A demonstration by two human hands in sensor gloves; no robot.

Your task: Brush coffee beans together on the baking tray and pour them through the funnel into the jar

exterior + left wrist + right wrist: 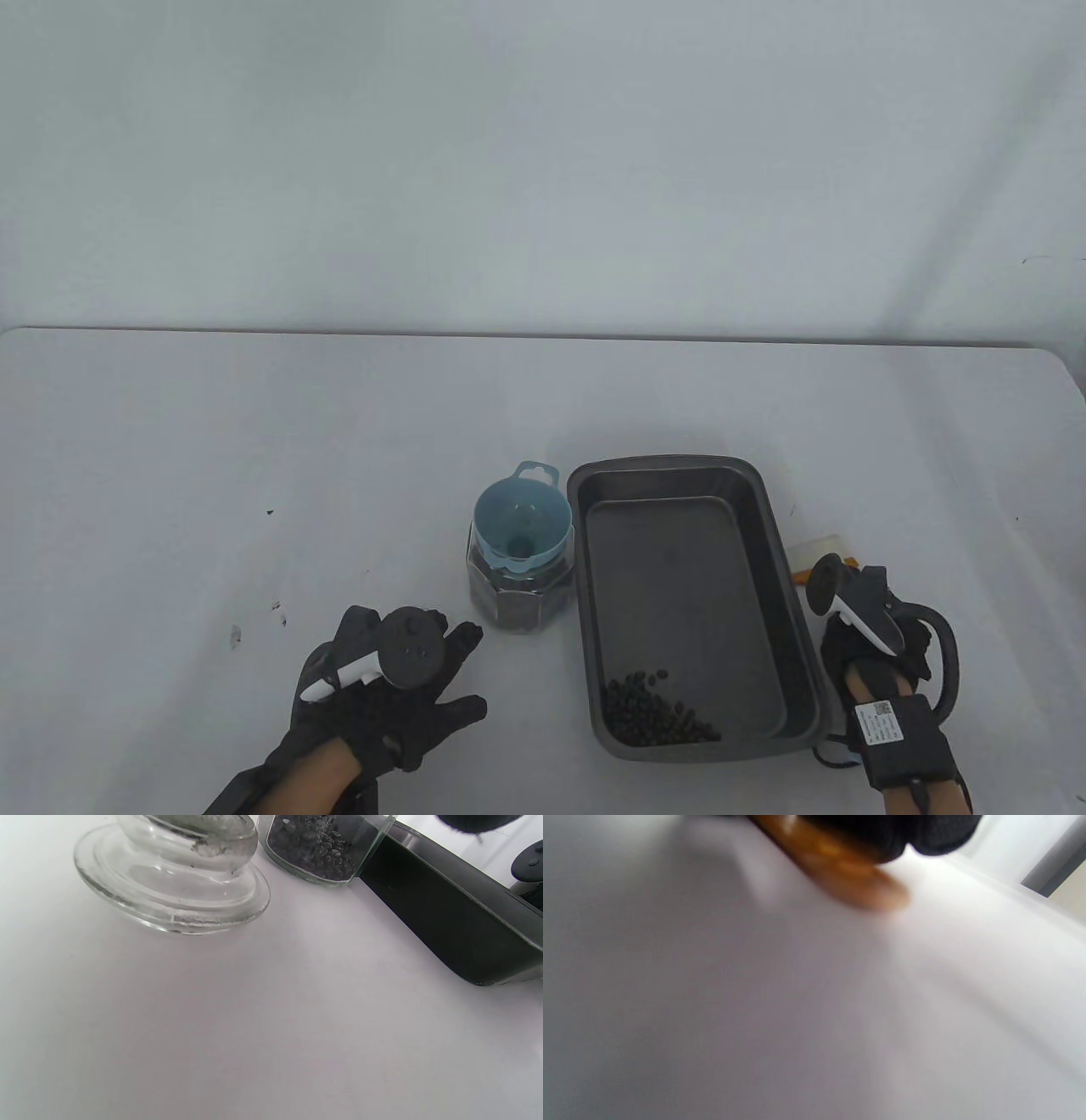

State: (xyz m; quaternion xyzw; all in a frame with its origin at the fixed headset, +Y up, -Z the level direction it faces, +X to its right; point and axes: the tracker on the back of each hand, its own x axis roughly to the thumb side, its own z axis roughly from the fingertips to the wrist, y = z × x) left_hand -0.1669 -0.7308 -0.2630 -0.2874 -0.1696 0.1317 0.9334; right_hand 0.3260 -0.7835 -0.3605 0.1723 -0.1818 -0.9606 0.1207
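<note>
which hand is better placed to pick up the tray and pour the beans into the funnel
Probably left. The left hand lies open and free beside the baking tray, while the right hand is at the brush.

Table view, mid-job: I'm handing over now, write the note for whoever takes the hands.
Left hand: open, flat on the table beside the jar, holding nothing.
Right hand: at the brush right of the baking tray; its grip is hidden.
Funnel sits in the jar, which already holds beans.
Done: remaining coffee beans gathered in the tray's near left corner.
Left: lift the tray and pour them through the funnel.
</note>
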